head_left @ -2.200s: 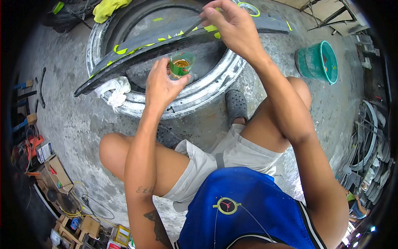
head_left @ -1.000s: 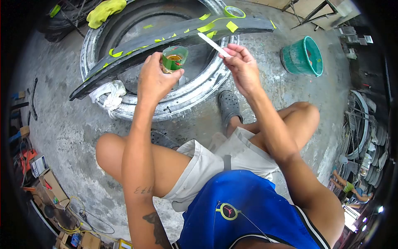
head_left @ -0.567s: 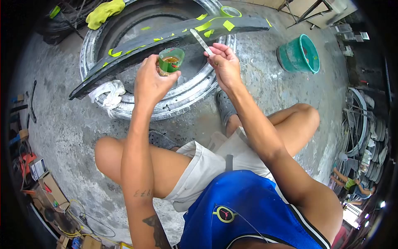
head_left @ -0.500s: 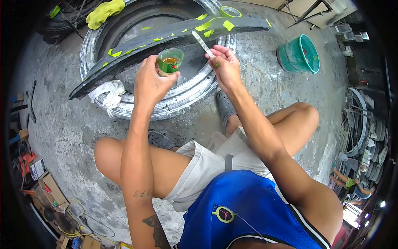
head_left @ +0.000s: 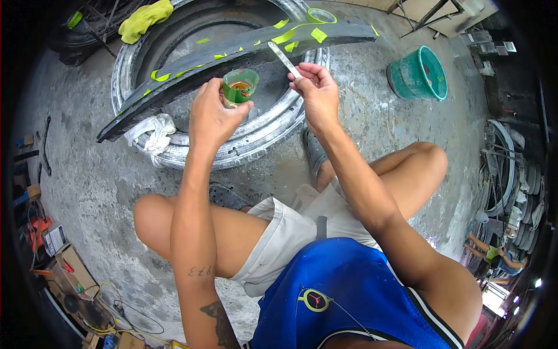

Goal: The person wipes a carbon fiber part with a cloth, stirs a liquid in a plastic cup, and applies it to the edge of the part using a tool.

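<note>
My left hand [head_left: 218, 110] is wrapped round a green cup [head_left: 240, 81] with amber liquid inside. In my right hand [head_left: 318, 96] a narrow flat stick [head_left: 283, 57] is pinched, pale and stained, its free end pointing up and to the left. Just beyond both hands lies a long dark curved panel [head_left: 192, 78] with bits of yellow-green tape [head_left: 318, 35] stuck on it. The panel rests across a large tire [head_left: 261, 139] with whitish, worn sides.
A roll of green tape [head_left: 321, 15] and a yellow cloth [head_left: 144, 20] sit on the tire, and a white rag [head_left: 156, 132] hangs at its near edge. To the right stands a teal bucket [head_left: 415, 72]. Tools and boxes [head_left: 72, 270] line the left; another person [head_left: 494, 253] is far right.
My right hand has turned slightly, with the stick still held up beside the cup. The left hand and the cup have hardly moved.
</note>
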The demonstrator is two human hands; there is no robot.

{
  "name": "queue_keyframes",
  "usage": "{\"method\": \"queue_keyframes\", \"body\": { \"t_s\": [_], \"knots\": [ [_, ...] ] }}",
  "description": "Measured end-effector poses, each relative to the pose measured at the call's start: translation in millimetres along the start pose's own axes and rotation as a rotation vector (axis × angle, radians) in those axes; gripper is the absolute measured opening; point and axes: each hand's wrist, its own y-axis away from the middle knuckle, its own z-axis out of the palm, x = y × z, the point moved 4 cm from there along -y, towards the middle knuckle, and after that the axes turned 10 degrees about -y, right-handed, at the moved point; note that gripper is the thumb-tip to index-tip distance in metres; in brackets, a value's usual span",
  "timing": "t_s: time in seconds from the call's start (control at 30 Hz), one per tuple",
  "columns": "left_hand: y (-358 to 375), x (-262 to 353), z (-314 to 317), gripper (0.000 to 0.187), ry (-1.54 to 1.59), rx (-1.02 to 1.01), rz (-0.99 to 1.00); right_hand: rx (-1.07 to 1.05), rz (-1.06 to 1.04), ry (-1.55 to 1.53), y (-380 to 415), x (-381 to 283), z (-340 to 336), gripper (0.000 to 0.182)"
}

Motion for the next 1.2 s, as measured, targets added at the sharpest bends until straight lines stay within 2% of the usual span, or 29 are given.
{"method": "queue_keyframes", "body": {
  "t_s": [0.33, 0.57, 0.77, 0.93, 1.2],
  "knots": [
    [3.0, -3.3, -0.4, 0.057, 0.039, -0.011, -0.027, -0.005, 0.061, -0.042, 9.7, 9.3, 16.9, 0.03],
    [3.8, -4.1, -1.0, 0.057, 0.002, -0.015, -0.025, 0.055, 0.018, -0.046, 8.5, 2.4, 16.7, 0.032],
    [3.4, -0.2, -3.3, 0.057, 0.012, 0.025, -0.005, -0.007, 0.098, -0.074, 13.6, 16.6, 27.8, 0.031],
    [4.3, -2.6, -3.8, 0.057, -0.026, -0.004, -0.016, 0.082, 0.025, -0.067, 9.9, 11.4, 20.9, 0.029],
    [3.7, -1.5, -2.4, 0.057, 0.005, 0.029, 0.012, 0.044, 0.059, -0.071, 17.5, 16.9, 33.3, 0.029]
  ]
}}
